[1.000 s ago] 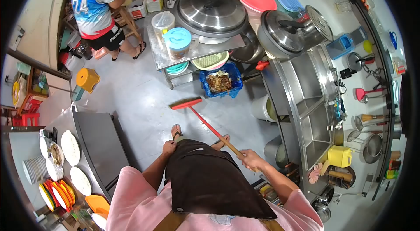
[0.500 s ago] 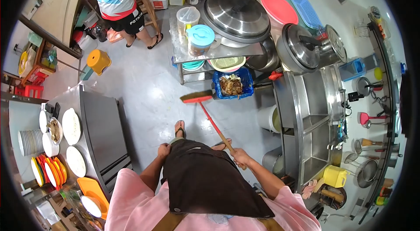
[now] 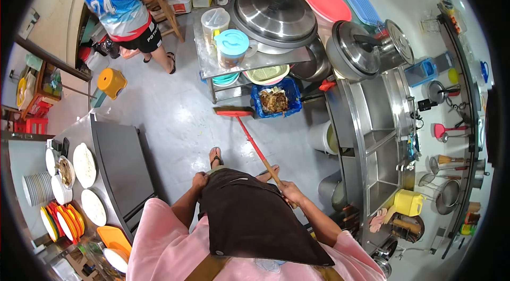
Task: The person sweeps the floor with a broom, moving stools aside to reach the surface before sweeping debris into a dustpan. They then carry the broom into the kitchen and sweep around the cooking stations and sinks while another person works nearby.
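Note:
My right hand (image 3: 291, 192) is wrapped round the wooden lower end of a broom handle (image 3: 254, 143). The handle runs forward and slightly left to a red broom head (image 3: 234, 113) at floor level, with its bristles mostly hidden. Just right of the broom head is a blue bin (image 3: 295, 108) holding brown and pale food scraps (image 3: 274, 100). By the left edge of my dark apron (image 3: 249, 217), my left hand (image 3: 200, 180) is closed in a loose fist, and nothing shows in it.
A steel table (image 3: 212, 71) with a large lidded pot (image 3: 273, 12) stands ahead. Steel sinks (image 3: 380, 148) line the right; a counter (image 3: 101, 137) with plates is left. A yellow stool (image 3: 111, 83) and a person in a blue jersey (image 3: 114, 2) are ahead left.
The broom head has turned so its red top shows more and its bristles less. My view has shifted slightly. The other person leans differently. My right hand keeps its grip.

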Tool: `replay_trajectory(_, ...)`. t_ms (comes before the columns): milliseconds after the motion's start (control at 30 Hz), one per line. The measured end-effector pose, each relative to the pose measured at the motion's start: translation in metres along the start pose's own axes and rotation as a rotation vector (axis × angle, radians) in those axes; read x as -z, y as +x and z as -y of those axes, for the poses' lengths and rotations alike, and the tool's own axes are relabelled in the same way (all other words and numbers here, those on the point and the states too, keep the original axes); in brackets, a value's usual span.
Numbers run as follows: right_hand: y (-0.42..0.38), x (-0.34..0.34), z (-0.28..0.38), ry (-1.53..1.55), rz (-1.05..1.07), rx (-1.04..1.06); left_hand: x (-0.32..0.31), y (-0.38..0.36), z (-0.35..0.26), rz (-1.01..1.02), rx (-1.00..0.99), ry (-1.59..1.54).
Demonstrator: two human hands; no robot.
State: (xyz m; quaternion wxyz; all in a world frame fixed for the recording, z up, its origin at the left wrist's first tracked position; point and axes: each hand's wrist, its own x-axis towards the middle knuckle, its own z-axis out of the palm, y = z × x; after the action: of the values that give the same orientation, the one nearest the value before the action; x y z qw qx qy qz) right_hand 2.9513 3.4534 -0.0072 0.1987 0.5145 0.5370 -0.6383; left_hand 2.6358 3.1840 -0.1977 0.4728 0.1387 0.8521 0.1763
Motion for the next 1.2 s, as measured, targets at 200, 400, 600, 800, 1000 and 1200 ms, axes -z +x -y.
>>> replay_trajectory(200,-0.044,0.014,-0.041,0.323,0.041,-0.264,-0.007,0.01,-0.002,0.021,0.0,0.026)
replay_trajectory(400,-0.15,0.042,0.002,0.276,-0.009,-0.344,-0.003,0.009,-0.02,0.038,-0.017,0.055)
replay_trajectory(600,-0.107,0.05,-0.024,0.044,-0.165,-0.177,-0.003,0.01,-0.033,0.081,-0.112,0.107)
replay_trajectory(800,-0.067,0.033,-0.113,-0.044,-0.213,-0.004,-0.01,0.009,-0.04,0.084,-0.149,0.113)
replay_trajectory(1000,-0.134,0.016,-0.164,0.08,-0.149,-0.039,-0.015,0.02,-0.044,0.107,-0.163,0.152)
replay_trajectory(1200,-0.209,0.058,-0.076,0.27,-0.206,-0.379,-0.022,0.045,-0.053,0.164,-0.199,0.16)
